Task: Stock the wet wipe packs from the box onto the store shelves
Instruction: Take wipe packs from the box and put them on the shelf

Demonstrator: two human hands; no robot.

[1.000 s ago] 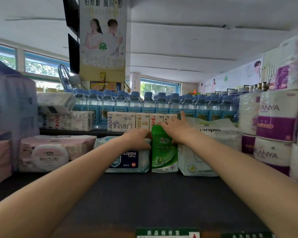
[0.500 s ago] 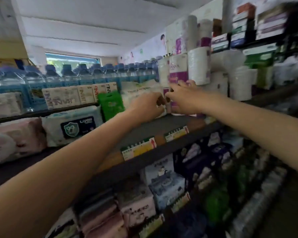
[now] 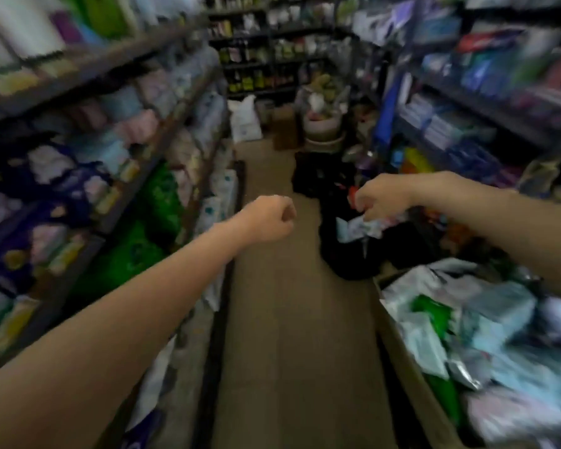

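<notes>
Both hands were between packs: the left hand (image 3: 269, 218) was a bare fist, the right hand (image 3: 381, 202) had fingers curled, apparently empty. Next: reach into the brown cardboard box (image 3: 412, 377) of soft plastic wipe packs (image 3: 499, 319).

Brown cardboard box (image 3: 412, 377), pale blue, white and green wet wipe packs (image 3: 486, 322), tan floor (image 3: 292, 319)

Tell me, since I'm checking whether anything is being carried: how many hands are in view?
2. The left hand is over the aisle floor, fingers curled, holding nothing. The right hand is farther right, above the dark bags; blur hides whether it holds anything.
</notes>
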